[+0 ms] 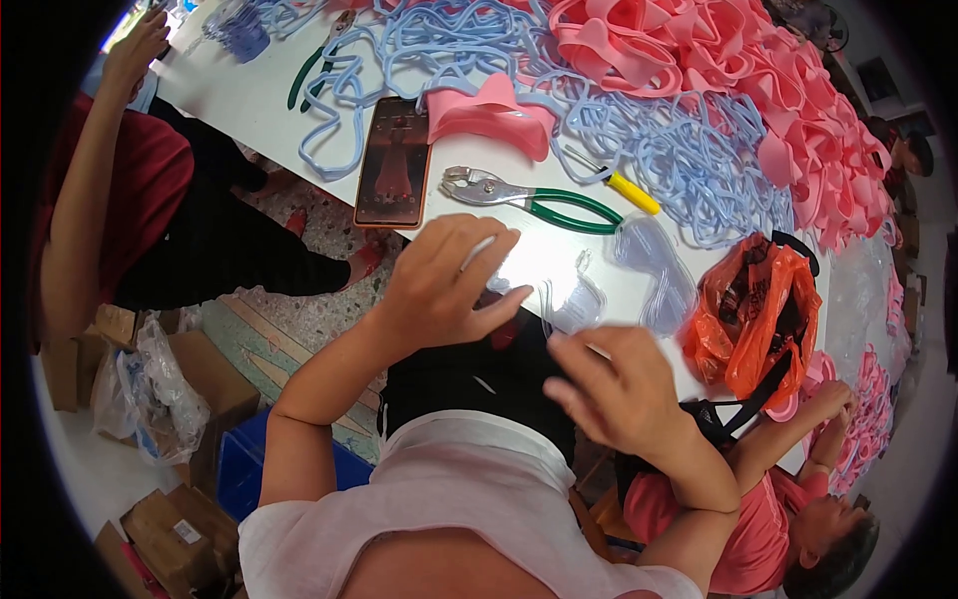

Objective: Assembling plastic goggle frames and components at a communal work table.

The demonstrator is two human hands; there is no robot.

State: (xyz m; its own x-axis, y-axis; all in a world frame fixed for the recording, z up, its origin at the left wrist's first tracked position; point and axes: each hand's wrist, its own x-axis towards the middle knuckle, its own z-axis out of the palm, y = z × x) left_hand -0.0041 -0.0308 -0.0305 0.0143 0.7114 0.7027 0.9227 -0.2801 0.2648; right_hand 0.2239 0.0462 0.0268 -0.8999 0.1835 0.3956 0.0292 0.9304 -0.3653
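My left hand (449,285) hovers over the table's near edge, thumb and forefinger apart; a pale sliver shows between its fingers, too unclear to name. To its right is my right hand (621,387), loosely bent, with a gap between thumb and forefinger and nothing visible in it. Just beyond the hands lie clear plastic pieces (581,304), partly lost in glare, and a stack of clear curved strips (659,275). Farther off rest green-handled slip-joint pliers (529,198), a yellow-handled screwdriver (631,190) and a pink curved band (491,122).
A phone (394,165) lies left of the pliers. Blue tubing (659,150) and a heap of pink bands (718,60) cover the far side. A red plastic bag (753,319) stands right. Co-workers sit on both sides; cardboard boxes (205,374) and a blue crate (249,464) are lower left.
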